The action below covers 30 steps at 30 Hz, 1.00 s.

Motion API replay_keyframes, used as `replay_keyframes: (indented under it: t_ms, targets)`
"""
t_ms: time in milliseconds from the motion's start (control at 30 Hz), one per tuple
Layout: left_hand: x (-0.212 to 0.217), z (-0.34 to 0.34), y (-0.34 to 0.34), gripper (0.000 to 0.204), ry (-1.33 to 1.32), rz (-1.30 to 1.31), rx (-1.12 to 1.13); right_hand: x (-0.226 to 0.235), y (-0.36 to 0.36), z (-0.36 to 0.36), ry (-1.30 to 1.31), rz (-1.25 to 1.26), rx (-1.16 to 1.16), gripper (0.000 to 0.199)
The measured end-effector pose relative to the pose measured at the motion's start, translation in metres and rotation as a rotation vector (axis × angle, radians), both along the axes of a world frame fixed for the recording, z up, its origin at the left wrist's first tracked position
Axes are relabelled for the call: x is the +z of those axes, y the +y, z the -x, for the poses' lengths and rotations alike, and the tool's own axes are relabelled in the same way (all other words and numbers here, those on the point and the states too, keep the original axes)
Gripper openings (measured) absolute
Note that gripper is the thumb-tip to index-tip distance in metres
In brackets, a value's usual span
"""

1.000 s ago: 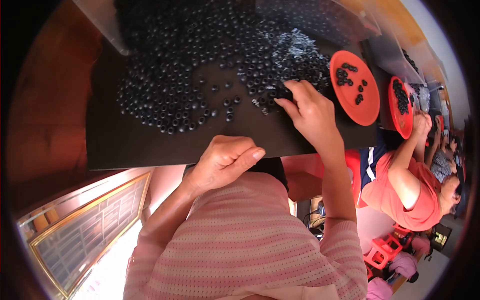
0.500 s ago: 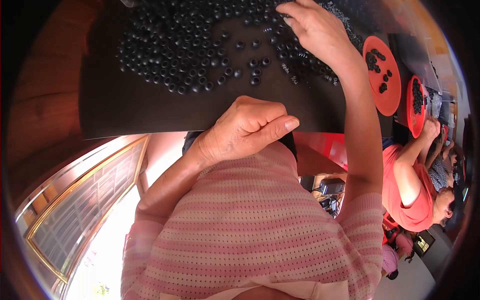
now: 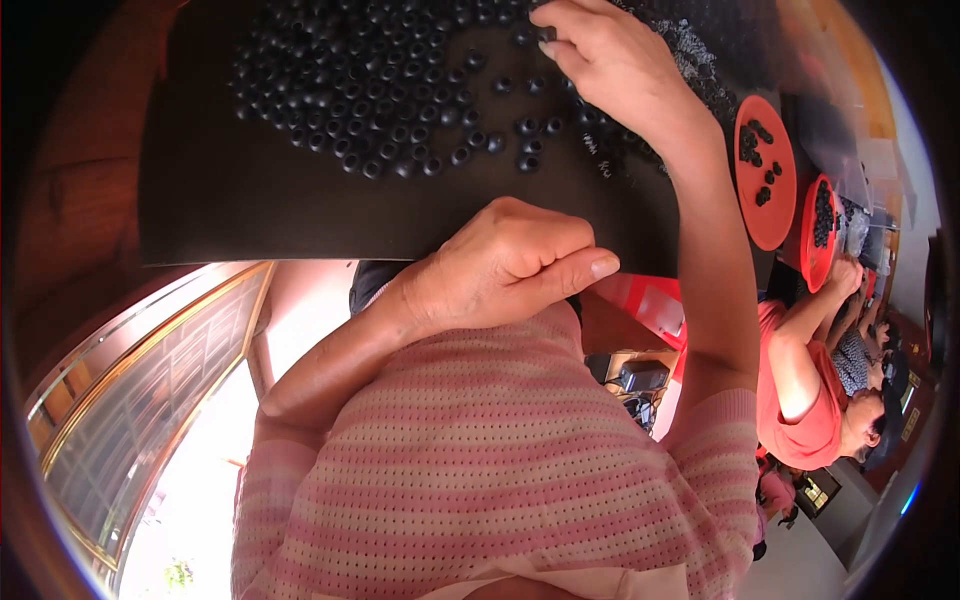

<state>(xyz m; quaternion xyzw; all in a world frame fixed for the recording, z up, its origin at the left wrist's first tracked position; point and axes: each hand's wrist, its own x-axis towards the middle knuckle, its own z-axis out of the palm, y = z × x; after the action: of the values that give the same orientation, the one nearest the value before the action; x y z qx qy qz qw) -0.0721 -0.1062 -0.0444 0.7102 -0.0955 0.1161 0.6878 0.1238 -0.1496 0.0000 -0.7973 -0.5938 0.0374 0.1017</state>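
My left hand is curled into a fist at the table's near edge, thumb to the right; whatever its fingers may enclose is hidden. At the top, my right hand reaches over the black table. One black, round, hollow bead-like piece shows between its thumb and fingertips. Many similar beads are spread to its left, with a few loose beads below it. Small metal springs lie below the right hand, and a greyish heap of small coiled parts is to its right.
An orange-red plate with several black pieces stands beside my right forearm. Farther right is another red plate of black pieces, near a co-worker in a red shirt. A framed glass panel is at lower left.
My right hand has shifted slightly left over the beads, and a black bead now shows between its thumb and fingertips. The left fist stays closed. The whole view has moved a little.
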Motion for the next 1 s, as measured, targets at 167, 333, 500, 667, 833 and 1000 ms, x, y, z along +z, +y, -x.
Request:
replay_keyframes:
  t_ms: [167, 333, 500, 667, 833, 1000]
  targets:
    - [0.001, 0.002, -0.001, 0.032, 0.001, -0.002, -0.004, -0.009, -0.005, -0.004, -0.073, 0.045, 0.019, 0.012]
    - [0.0, 0.001, 0.0, 0.031, 0.03, 0.007, 0.012, -0.018, -0.016, -0.006, -0.125, -0.26, 0.096, 0.017]
    - [0.011, 0.008, 0.005, 0.031, 0.29, 0.324, 0.033, 0.002, -0.044, 0.023, 0.335, -0.542, 0.127, 0.022]
    - [0.02, -0.001, 0.006, 0.046, 0.268, 0.735, 0.121, 0.016, -0.07, 0.05, 0.501, -0.618, 0.148, 0.025]
    - [0.016, -0.003, 0.002, 0.035, 0.229, 0.831, 0.081, -0.008, -0.073, 0.061, 0.484, -0.763, 0.215, 0.033]
    - [0.015, -0.003, -0.005, 0.036, 0.285, 0.892, 0.101, -0.004, -0.081, 0.064, 0.46, -0.717, 0.21, 0.03]
